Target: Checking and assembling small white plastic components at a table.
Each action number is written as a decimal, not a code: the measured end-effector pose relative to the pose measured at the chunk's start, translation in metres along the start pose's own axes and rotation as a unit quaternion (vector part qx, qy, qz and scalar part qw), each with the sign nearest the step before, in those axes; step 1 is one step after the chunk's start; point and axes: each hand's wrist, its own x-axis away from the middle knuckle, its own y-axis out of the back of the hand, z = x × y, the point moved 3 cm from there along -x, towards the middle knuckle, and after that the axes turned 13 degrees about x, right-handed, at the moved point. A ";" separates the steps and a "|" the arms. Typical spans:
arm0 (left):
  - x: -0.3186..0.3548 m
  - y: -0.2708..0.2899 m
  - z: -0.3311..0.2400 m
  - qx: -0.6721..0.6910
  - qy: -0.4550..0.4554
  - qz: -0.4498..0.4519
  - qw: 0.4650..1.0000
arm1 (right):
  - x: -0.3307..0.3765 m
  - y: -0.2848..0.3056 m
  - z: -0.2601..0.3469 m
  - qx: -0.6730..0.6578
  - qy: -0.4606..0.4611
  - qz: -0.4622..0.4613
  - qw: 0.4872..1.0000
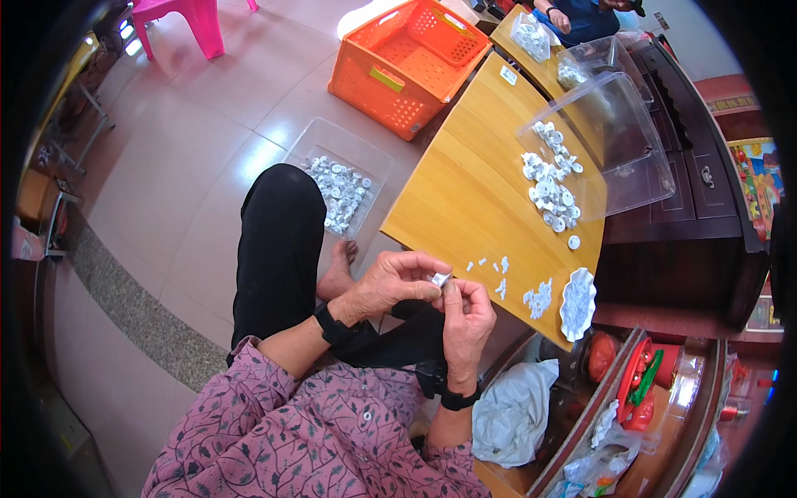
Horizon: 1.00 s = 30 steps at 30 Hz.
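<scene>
- My left hand [397, 279] pinches a small white part [441, 280] between thumb and fingers; my right hand [467, 319] closes thumb and finger on its near right side. I cannot tell whether the right fingertips hide a second piece.
- I judge the part very light and stiff, likely hard plastic; its smooth surface could slide, and any thin bits might snap under a hard squeeze.
- I'd take it by the outer edge, with fingertip pads on opposite sides.
- It sits between my two sets of fingertips: at about 2 o'clock from my left palm, 11 o'clock from my right.
- At 3 o'clock from my hands, tiny white pegs [539, 300] lie on the table [465, 187], with a wavy-edged dish [573, 336] just beyond.
- Between 1 and 2 o'clock, a pile of round white parts [548, 195] spreads on the table.
- Toward 10 or 11 o'clock, a clear tray [332, 137] on the floor holds more round parts.
- Farther off, near 12, stands an orange crate [378, 104].
</scene>
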 end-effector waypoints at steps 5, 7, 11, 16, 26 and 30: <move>0.002 0.003 -0.007 -0.040 0.012 -0.012 0.999 | -0.001 -0.006 -0.003 -0.020 0.008 0.009 1.000; 0.004 0.005 -0.013 -0.029 -0.006 -0.032 0.999 | -0.001 -0.010 -0.007 -0.027 0.010 0.007 1.000; 0.005 0.011 -0.034 -0.052 -0.075 -0.111 0.990 | 0.001 -0.012 -0.012 0.013 0.025 0.021 0.999; 0.006 0.032 -0.067 0.028 -0.215 -0.207 0.954 | -0.003 0.003 -0.012 0.054 0.056 -0.012 0.997; -0.012 0.099 -0.071 0.040 -0.263 -0.353 0.897 | -0.037 0.058 -0.009 0.173 0.083 -0.054 0.980; -0.019 0.109 -0.069 0.041 -0.294 -0.346 0.890 | -0.042 0.060 -0.013 0.201 0.105 -0.053 0.972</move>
